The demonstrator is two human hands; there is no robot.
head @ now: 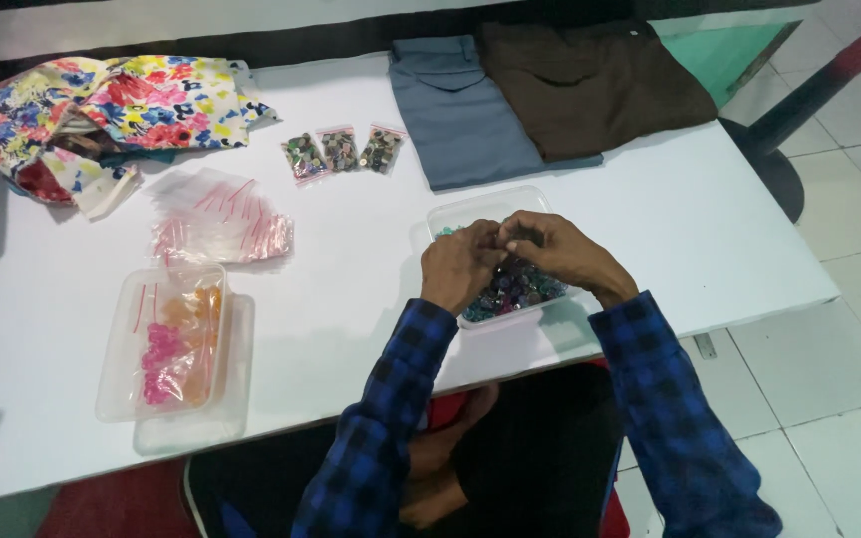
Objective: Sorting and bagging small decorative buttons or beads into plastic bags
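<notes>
Hovering over a clear plastic tray [470,212] of small dark, blue-green buttons [518,287], the left hand [458,267] and right hand [560,249] meet fingertip to fingertip, both curled nearly closed; whether they pinch a button I cannot tell. The buttons look light, hard and slippery, so judged best pinched by the rim. Left of the tray lie empty zip bags [219,224] and a tub of pink and orange pieces [166,339]; beyond it, three filled bags [341,151] on the white bench [710,229].

A white table [710,229] stands on a pale tiled floor [849,329] in even light.
</notes>
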